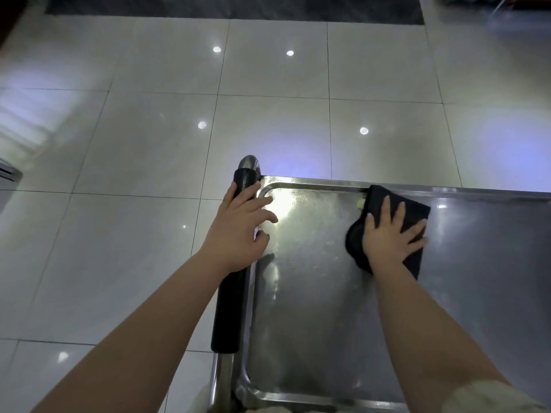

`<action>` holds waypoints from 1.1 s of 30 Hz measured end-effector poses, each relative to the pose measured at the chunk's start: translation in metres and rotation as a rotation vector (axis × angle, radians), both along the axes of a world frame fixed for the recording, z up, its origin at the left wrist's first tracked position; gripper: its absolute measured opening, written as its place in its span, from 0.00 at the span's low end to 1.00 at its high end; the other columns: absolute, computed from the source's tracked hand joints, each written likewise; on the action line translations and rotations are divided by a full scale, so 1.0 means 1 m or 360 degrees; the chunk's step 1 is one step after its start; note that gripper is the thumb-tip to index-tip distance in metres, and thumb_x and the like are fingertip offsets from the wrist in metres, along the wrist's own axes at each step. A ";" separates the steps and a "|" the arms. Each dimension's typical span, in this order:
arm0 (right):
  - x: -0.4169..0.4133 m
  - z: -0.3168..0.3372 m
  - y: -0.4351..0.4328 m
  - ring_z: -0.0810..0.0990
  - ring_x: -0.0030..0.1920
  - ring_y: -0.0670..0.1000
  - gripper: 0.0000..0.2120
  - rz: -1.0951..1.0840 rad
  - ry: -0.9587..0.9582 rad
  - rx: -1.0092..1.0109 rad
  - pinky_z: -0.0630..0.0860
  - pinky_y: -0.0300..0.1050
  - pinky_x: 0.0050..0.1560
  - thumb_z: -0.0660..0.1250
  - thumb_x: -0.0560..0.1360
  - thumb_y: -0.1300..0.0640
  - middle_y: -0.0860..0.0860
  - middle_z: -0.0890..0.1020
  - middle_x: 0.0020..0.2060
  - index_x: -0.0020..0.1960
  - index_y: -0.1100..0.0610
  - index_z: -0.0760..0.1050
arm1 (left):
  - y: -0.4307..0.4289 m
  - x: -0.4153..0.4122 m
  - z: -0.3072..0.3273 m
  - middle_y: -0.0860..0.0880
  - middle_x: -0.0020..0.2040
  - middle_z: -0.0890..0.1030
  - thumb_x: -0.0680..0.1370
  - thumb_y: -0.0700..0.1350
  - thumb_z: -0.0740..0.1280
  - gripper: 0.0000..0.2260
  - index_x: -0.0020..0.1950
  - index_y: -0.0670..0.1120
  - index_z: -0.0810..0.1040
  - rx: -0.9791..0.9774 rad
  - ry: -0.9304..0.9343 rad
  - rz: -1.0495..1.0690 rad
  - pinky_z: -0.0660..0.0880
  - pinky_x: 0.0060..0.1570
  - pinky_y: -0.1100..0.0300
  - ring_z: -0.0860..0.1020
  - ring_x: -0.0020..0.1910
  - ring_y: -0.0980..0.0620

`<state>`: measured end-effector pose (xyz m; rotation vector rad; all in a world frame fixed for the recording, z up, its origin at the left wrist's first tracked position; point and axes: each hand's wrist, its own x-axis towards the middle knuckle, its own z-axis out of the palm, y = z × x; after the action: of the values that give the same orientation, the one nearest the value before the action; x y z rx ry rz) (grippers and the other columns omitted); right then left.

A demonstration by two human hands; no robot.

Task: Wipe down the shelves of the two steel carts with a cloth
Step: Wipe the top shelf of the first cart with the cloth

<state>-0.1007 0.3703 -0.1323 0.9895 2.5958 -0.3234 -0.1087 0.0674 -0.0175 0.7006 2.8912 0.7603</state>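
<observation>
The top shelf (313, 308) of a steel cart fills the lower right of the head view, shiny with a raised rim. A dark cloth (414, 213) lies flat on the shelf near its far edge. My right hand (390, 236) presses down on the cloth with fingers spread. My left hand (238, 231) rests over the cart's black padded handle (229, 311) at the shelf's left side, fingers loosely curled and reaching onto the rim. Only one cart is in view.
Glossy pale floor tiles (134, 144) stretch to the left and beyond the cart, with ceiling lights reflected in them. A dark strip (238, 7) of flooring runs along the top. A pale object's edge (9, 174) shows at the far left.
</observation>
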 end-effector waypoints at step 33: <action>0.116 -0.001 -0.092 0.51 0.77 0.57 0.28 0.2884 0.0248 -0.0210 0.43 0.66 0.74 0.55 0.79 0.37 0.43 0.60 0.77 0.77 0.39 0.55 | 0.000 0.003 -0.003 0.51 0.61 0.80 0.69 0.38 0.67 0.12 0.50 0.47 0.84 0.0126 0.0001 0.0077 0.46 0.75 0.51 0.65 0.73 0.48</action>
<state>0.0155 0.2784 -0.1332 -1.4989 2.4063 -0.0310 -0.1056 0.0670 -0.0201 0.6409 2.9022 0.8845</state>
